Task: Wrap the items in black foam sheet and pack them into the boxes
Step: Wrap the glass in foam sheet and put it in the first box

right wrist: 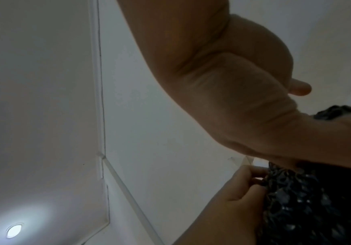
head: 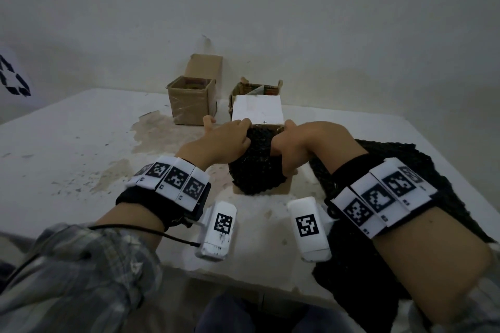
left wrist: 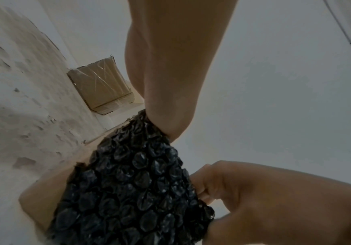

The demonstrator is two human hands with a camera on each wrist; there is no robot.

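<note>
Centrally, on the pitted white table (head: 67, 143), my left hand (head: 216, 143) and right hand (head: 295, 149) curl their fingers around a black bundle (head: 254, 173) of bubbly, glossy wrap, sitting on a cardboard flap. A spare black sheet (head: 405, 170) lies flat to the right. Behind stand a taped brown box (head: 190, 103), open, and a torn box (head: 259, 89) with a white square panel.

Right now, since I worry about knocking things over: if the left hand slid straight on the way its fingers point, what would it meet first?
The left hand grips the black-wrapped bundle, fingers pointing away toward the wall. Straight ahead, it would probably meet the white-fronted box first; the taped cardboard box stands further left. Depth is unclear.
</note>
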